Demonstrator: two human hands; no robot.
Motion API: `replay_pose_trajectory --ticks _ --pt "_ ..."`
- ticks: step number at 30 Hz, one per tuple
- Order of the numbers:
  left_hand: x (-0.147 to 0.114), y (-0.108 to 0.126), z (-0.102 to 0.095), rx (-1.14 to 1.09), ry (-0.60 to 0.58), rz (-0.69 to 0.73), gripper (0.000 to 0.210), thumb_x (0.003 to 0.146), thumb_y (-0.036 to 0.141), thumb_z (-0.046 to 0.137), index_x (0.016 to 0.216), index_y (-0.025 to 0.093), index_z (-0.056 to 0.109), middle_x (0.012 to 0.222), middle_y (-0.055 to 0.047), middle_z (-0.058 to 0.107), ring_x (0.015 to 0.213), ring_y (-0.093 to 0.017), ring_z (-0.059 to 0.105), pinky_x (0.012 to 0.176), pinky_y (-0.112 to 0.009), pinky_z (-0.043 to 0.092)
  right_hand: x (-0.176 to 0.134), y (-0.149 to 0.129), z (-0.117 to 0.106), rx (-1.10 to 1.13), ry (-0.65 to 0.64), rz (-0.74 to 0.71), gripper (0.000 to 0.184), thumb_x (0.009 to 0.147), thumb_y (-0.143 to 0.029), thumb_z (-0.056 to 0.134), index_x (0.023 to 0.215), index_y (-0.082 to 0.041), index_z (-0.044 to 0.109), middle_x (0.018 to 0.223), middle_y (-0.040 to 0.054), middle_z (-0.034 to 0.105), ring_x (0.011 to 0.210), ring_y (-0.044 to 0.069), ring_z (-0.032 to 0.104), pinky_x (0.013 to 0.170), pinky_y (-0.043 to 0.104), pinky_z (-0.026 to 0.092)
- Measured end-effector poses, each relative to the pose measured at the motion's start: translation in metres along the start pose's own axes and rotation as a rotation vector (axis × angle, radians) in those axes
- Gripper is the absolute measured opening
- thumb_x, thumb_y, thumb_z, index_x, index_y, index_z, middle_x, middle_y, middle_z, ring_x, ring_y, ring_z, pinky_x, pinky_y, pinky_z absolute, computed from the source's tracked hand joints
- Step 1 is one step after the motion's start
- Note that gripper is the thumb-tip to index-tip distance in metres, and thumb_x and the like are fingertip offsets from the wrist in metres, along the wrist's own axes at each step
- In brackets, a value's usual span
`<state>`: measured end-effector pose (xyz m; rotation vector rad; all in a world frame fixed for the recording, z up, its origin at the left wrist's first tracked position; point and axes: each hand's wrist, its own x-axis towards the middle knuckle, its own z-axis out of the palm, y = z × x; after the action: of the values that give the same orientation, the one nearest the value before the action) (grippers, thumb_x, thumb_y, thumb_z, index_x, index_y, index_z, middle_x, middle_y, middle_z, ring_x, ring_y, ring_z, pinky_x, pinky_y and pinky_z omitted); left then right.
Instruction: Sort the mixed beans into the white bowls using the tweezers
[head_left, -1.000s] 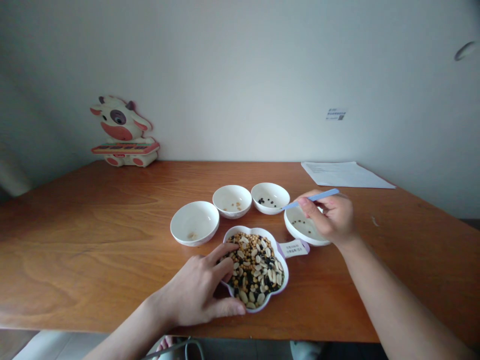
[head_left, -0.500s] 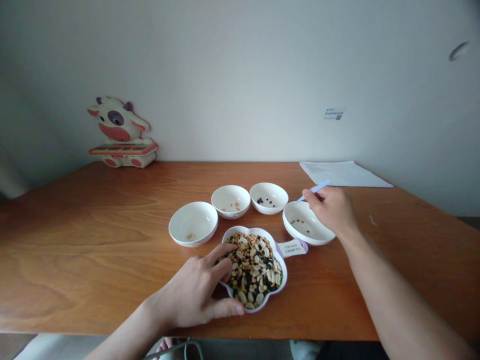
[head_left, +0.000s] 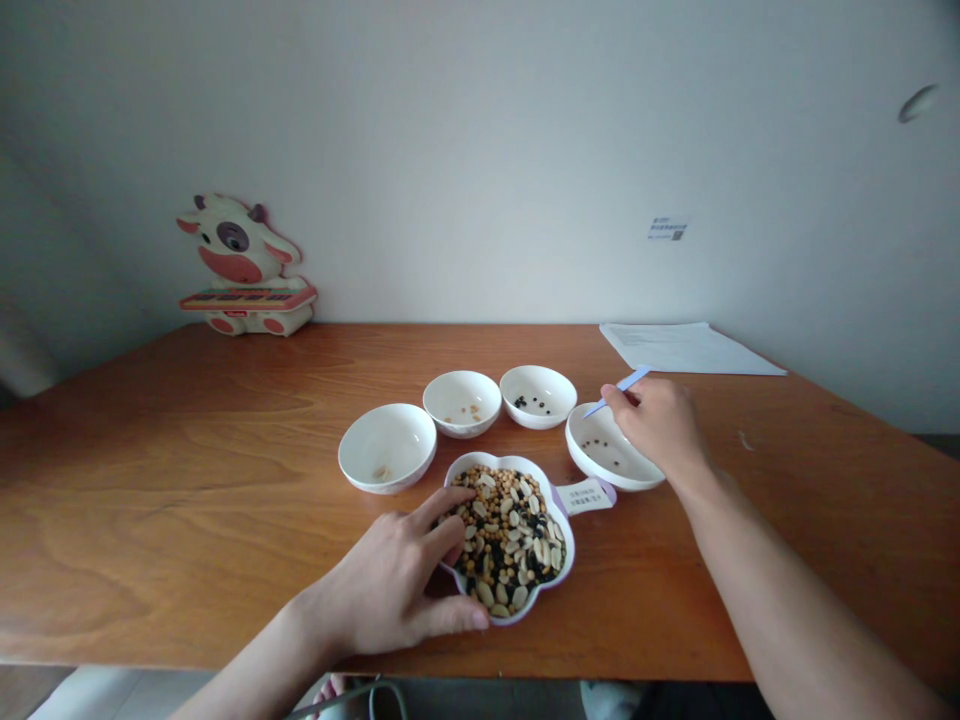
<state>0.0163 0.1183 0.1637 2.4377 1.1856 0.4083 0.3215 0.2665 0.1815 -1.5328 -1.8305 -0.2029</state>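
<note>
My left hand grips the near-left rim of a flower-shaped white and lilac dish. Its thumb lies along the front edge and its fingers bend over the side. Mixed peanuts, yellow beans and black beans fill the dish. In my right hand a slim pale-blue plastic tool is pinched between thumb and fingers. The tool's tip points down inside the rim of the right white bowl, where several small brown beans lie. Whether the tip holds anything is too small to tell.
Three more white bowls curve around behind the dish: the left bowl with a peanut or so, a bowl with yellowish pieces, and a bowl with black beans. A cow toy and paper sheets stand farther back.
My right hand has shifted slightly left and down, and the pale-blue tool's tip now dips lower into the right bowl. My left hand and the dish stay put.
</note>
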Motion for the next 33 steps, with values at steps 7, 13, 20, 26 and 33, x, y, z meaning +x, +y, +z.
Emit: replay_pose_trajectory --ticks 7,13,20,26,33 --pt "0.0 0.0 0.0 -0.004 0.003 0.004 0.051 0.09 0.067 0.055 0.086 0.017 0.055 0.148 -0.018 0.044 0.117 -0.039 0.061 0.082 -0.044 0.058 -0.018 -0.035 -0.01 0.511 -0.02 -0.254 0.035 0.092 -0.038 0.054 0.068 -0.015 0.066 0.054 0.0018 0.058 0.049 0.014 0.05 0.05 0.027 0.034" --pt "0.001 0.001 -0.001 -0.021 0.008 0.007 0.05 0.089 0.066 0.058 0.086 0.017 0.057 0.147 -0.017 0.045 0.115 -0.037 0.062 0.079 -0.04 0.06 -0.04 -0.074 0.001 0.744 -0.434 -0.611 0.027 0.092 -0.022 0.054 0.069 -0.016 0.066 0.066 0.0037 0.07 0.057 0.013 0.06 0.056 0.025 0.044" --pt "0.001 0.001 -0.001 -0.001 0.02 0.015 0.05 0.088 0.066 0.059 0.086 0.016 0.058 0.145 -0.017 0.047 0.108 -0.035 0.066 0.076 -0.039 0.06 -0.042 -0.075 0.007 0.706 -0.498 -0.598 0.026 0.092 -0.021 0.055 0.072 -0.015 0.07 0.071 0.0056 0.073 0.06 0.015 0.064 0.058 0.027 0.047" --pt "0.001 0.0 0.0 -0.008 0.03 0.035 0.05 0.089 0.067 0.056 0.087 0.016 0.059 0.144 -0.018 0.048 0.11 -0.035 0.065 0.078 -0.04 0.06 -0.042 -0.073 0.008 0.69 -0.526 -0.59 0.029 0.093 -0.023 0.055 0.07 -0.014 0.07 0.07 0.006 0.072 0.061 0.015 0.064 0.059 0.028 0.048" --pt "0.001 0.003 -0.002 0.004 0.008 0.005 0.051 0.089 0.067 0.056 0.087 0.016 0.059 0.144 -0.018 0.049 0.105 -0.035 0.067 0.073 -0.04 0.06 -0.045 -0.074 0.013 0.682 -0.529 -0.603 0.025 0.093 -0.021 0.056 0.073 -0.015 0.071 0.073 0.0064 0.074 0.066 0.017 0.067 0.063 0.029 0.051"
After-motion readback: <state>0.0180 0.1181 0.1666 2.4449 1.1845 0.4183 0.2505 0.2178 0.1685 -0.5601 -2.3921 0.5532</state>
